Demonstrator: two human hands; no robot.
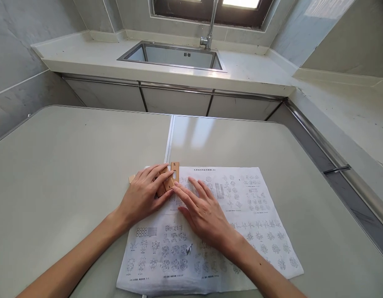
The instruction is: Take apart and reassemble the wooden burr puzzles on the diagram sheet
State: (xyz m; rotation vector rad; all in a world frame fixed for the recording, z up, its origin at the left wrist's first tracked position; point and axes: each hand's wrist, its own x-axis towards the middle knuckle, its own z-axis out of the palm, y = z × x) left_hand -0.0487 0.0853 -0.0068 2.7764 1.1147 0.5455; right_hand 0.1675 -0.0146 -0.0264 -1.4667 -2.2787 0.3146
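My left hand (141, 195) is closed over several small wooden puzzle pieces (162, 189), with its fingers across their top and the thumb along the near side. One notched wooden piece marked 2 (174, 166) sticks up past the fingertips. Another wooden end (131, 179) shows left of the hand. My right hand (207, 213) has its fingers apart, palm down over the paper; its index fingertip meets the near right edge of the pieces. Beneath both hands lies a creased printed sheet (266, 231) with rows of small diagrams. My fingers hide much of the wood.
The pale table (61, 165) has a seam (169, 140) running away from me. Beyond it stands a white counter (86, 56) with a sink (175, 56) and a tap (208, 39) below a window. Another counter (343, 107) runs along the right. The sheet has a small tear (189, 249).
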